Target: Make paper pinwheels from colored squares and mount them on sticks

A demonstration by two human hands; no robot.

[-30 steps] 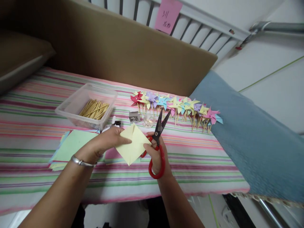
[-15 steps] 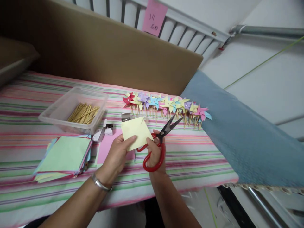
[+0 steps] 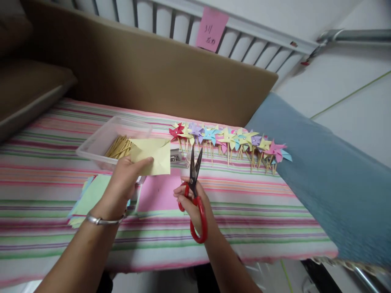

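Between the thumb and fingers of my left hand is a square of pale yellow paper, held up above the table. My right hand grips red-handled scissors, their dark blades slightly apart and pointing away from me. The blades and the paper are apart. Under the hands lies a pink sheet of paper on top of others. A stack of coloured paper, light green on top, is partly hidden behind my left wrist. A row of paper pinwheels on sticks lies beyond the scissors.
A clear plastic box holds thin wooden sticks. Beside the raised paper is a small box of metal pins. A cardboard panel stands along the back of the striped tablecloth. Blue cloth hangs at the right.
My left hand has carried the yellow paper left and up, away from my right hand. The scissors have turned more upright, and their blades have come closer together. The view has shifted left.
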